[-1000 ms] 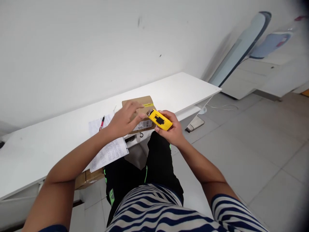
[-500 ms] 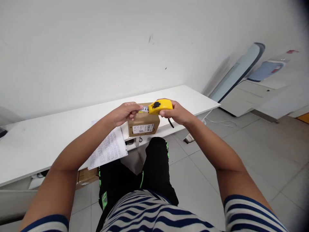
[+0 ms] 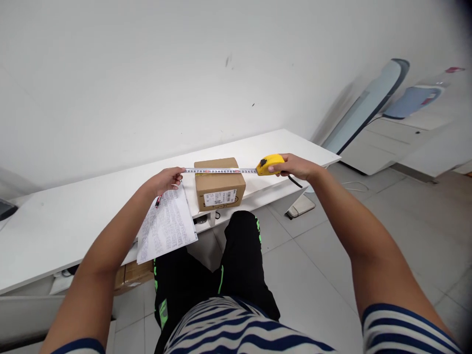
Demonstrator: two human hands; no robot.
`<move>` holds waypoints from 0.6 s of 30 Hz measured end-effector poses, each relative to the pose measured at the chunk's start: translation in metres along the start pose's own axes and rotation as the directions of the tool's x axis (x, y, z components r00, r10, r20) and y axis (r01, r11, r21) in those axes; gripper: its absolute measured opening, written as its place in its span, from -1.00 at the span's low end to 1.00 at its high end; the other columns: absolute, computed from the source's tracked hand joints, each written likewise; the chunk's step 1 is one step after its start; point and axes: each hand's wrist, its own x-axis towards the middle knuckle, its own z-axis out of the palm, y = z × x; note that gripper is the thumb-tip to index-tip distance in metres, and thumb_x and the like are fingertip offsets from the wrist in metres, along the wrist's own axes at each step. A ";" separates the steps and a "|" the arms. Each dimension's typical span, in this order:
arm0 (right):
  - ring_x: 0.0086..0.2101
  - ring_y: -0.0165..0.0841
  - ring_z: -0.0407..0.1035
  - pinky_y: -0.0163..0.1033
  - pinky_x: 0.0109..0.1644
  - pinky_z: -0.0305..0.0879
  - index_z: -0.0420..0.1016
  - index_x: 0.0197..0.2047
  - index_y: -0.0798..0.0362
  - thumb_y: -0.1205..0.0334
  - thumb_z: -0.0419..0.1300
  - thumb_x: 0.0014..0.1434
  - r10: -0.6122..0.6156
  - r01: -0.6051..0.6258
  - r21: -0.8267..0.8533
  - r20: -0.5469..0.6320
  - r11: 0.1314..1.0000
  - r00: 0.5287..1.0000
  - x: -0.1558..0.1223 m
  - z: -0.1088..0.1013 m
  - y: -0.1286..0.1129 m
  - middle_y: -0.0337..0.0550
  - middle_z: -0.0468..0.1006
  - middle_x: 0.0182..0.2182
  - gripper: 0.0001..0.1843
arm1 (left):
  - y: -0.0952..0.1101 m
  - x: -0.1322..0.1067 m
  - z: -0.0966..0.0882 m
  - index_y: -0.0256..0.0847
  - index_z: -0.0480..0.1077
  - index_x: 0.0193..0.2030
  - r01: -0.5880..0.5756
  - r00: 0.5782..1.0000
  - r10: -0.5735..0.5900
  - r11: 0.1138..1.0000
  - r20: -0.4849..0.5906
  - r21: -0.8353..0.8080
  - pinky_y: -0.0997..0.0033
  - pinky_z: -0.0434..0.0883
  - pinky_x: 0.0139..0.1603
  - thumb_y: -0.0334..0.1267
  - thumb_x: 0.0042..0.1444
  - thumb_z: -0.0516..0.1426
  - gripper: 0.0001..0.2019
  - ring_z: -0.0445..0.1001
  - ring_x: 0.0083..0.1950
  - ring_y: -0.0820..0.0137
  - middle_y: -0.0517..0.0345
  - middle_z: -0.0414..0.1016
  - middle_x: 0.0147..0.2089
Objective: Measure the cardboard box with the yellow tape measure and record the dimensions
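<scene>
A small brown cardboard box (image 3: 219, 186) with a white label stands near the front edge of a white table (image 3: 73, 216). My right hand (image 3: 297, 167) grips a yellow tape measure case (image 3: 270, 164) to the right of the box. Its white tape blade (image 3: 220, 171) stretches left, level above the box top. My left hand (image 3: 165, 180) pinches the blade's end just left of the box.
A printed paper sheet (image 3: 165, 226) hangs over the table's front edge, with a red pen (image 3: 158, 200) under my left hand. A brown box (image 3: 131, 274) sits under the table. White and blue panels (image 3: 368, 105) lean on the wall at right. Grey tiled floor lies to the right.
My hands have moved apart: the right pulled the yellow case rightward, the left drew the blade end leftward, so the tape now spans the box top.
</scene>
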 end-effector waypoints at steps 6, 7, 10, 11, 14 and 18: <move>-0.38 -0.37 0.31 -0.22 -0.37 0.20 0.72 -0.11 -0.07 -0.04 0.49 -0.07 -0.022 0.022 -0.038 0.014 0.999 1.000 0.006 -0.004 -0.005 -0.17 0.62 -0.28 -0.55 | -0.010 0.003 0.016 -0.02 0.19 0.35 -0.103 0.995 0.103 0.987 0.002 0.121 0.17 0.46 0.31 0.07 0.22 0.24 -0.37 0.26 0.51 0.18 -0.16 0.21 0.51; -0.39 -0.37 0.31 -0.22 -0.37 0.21 0.72 -0.11 -0.07 -0.04 0.49 -0.07 -0.026 0.026 -0.034 0.007 0.999 1.000 0.007 -0.005 -0.003 -0.17 0.62 -0.28 -0.55 | -0.011 0.003 0.017 0.00 0.13 0.39 -0.108 0.994 0.108 0.985 0.004 0.133 0.14 0.42 0.37 0.09 0.26 0.21 -0.35 0.20 0.55 0.17 -0.17 0.16 0.55; -0.39 -0.38 0.30 -0.23 -0.39 0.18 0.71 -0.09 -0.06 -0.06 0.48 -0.06 -0.033 0.033 -0.006 0.011 0.999 0.999 0.009 -0.005 0.003 -0.17 0.62 -0.27 -0.54 | -0.014 0.003 0.020 0.01 0.08 0.45 -0.124 0.992 0.121 0.973 0.024 0.194 0.09 0.40 0.40 0.24 0.31 0.09 -0.32 0.16 0.59 0.15 -0.19 0.11 0.59; -0.39 -0.38 0.29 -0.24 -0.39 0.17 0.72 -0.09 -0.06 -0.06 0.48 -0.05 -0.033 0.033 0.005 0.023 0.999 0.999 0.010 -0.004 0.003 -0.16 0.62 -0.26 -0.54 | -0.014 0.002 0.023 0.02 0.09 0.45 -0.131 0.991 0.126 0.967 0.034 0.220 0.09 0.41 0.39 0.31 0.32 0.03 -0.31 0.15 0.60 0.14 -0.19 0.11 0.59; -0.38 -0.39 0.30 -0.26 -0.39 0.18 0.72 -0.11 -0.05 -0.07 0.48 -0.04 -0.027 0.026 0.019 0.058 1.000 0.998 0.014 0.006 -0.001 -0.16 0.62 -0.25 -0.56 | -0.015 -0.001 0.039 0.08 0.12 0.46 -0.162 0.986 0.144 0.948 0.085 0.275 0.11 0.44 0.34 0.44 0.32 -0.14 -0.26 0.16 0.60 0.14 -0.11 0.10 0.61; -0.36 -0.38 0.33 -0.26 -0.36 0.24 0.71 -0.14 -0.06 -0.05 0.50 -0.06 -0.039 0.041 -0.018 0.090 0.999 0.995 0.020 0.020 -0.017 -0.18 0.63 -0.27 -0.59 | -0.016 -0.001 0.070 0.04 0.08 0.50 -0.190 0.981 0.175 0.961 0.087 0.203 0.17 0.49 0.27 0.45 0.34 -0.29 -0.20 0.33 0.51 0.16 -0.12 0.20 0.58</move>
